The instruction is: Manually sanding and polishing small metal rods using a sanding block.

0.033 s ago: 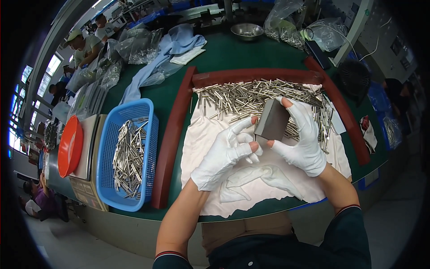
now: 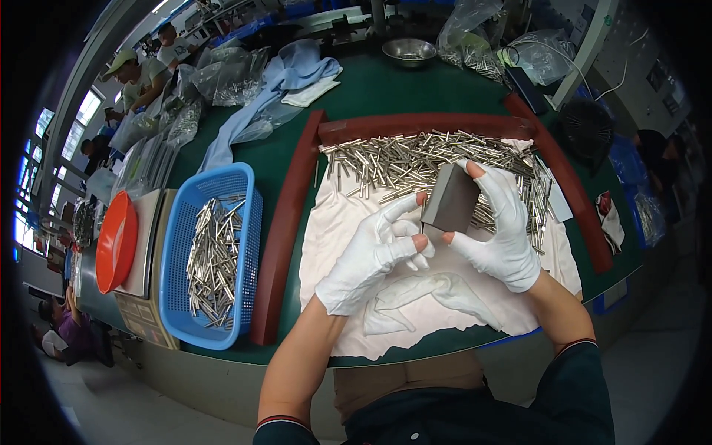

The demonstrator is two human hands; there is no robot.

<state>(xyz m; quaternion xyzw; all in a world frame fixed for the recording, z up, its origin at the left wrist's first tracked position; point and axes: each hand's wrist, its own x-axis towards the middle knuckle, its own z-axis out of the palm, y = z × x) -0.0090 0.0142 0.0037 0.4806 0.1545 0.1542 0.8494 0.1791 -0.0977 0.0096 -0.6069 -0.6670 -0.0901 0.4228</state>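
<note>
My right hand [image 2: 500, 233], in a white glove with bare fingertips, grips a dark grey block [image 2: 452, 200] between thumb and fingers, tilted above the cloth. At the block's left edge is my gloved left hand [image 2: 386, 241], its thumb and forefinger curved toward each other in a pinch. A thin upright line shows between those two fingertips; I cannot make out whether it is a slim piece or the block's edge. Behind both hands lies a wide heap of shiny metal pins [image 2: 415, 159] on a pale pink cloth [image 2: 334, 230]. A crumpled white cloth [image 2: 437, 293] lies below the hands.
Dark red bars [image 2: 285, 245] frame the cloth on the left, back and right. A blue basket [image 2: 254, 245] of metal pins stands left, beside an orange-red bowl [image 2: 119, 241]. Farther back are a metal bowl [image 2: 408, 52], a blue garment [image 2: 293, 70] and plastic bags [image 2: 230, 74].
</note>
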